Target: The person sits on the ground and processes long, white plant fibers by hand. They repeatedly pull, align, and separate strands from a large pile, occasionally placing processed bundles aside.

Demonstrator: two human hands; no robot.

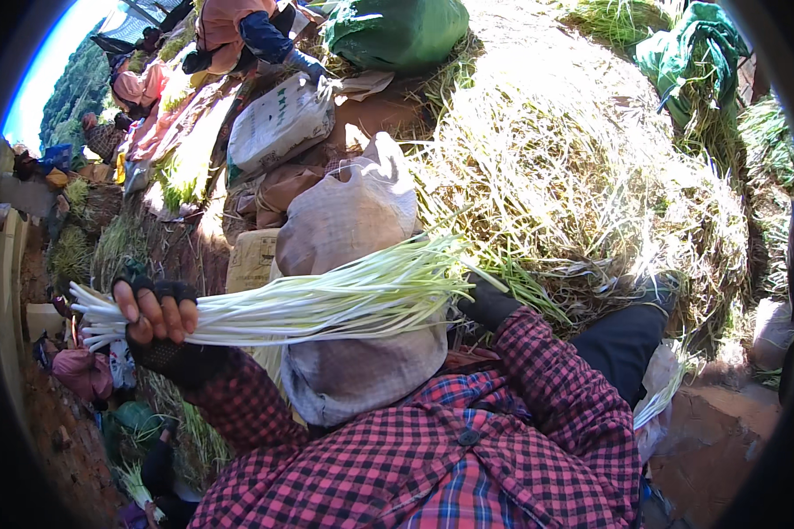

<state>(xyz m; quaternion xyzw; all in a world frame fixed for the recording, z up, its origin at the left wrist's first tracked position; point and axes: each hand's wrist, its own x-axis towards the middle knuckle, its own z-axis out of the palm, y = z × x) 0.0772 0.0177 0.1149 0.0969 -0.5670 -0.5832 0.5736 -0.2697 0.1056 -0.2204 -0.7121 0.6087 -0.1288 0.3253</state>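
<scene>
A bunch of long white stalks with yellow-green leaves, looking like chives, lies level across my front above my lap. My left hand, in a dark fingerless glove, wraps round the white stalks near their cut ends. Those ends stick out to the left, past the fingers. At the leafy end is my right hand, in a dark glove, closed against the leaves, its fingertips partly hidden by them. Beneath the bunch, a pale cloth sack covers my lap and knee.
A big heap of dry and green leaves fills the right side. Ahead lie a white printed sack and a green bundle. A person in pink and blue bends at the far left. A cardboard piece is beside my knee.
</scene>
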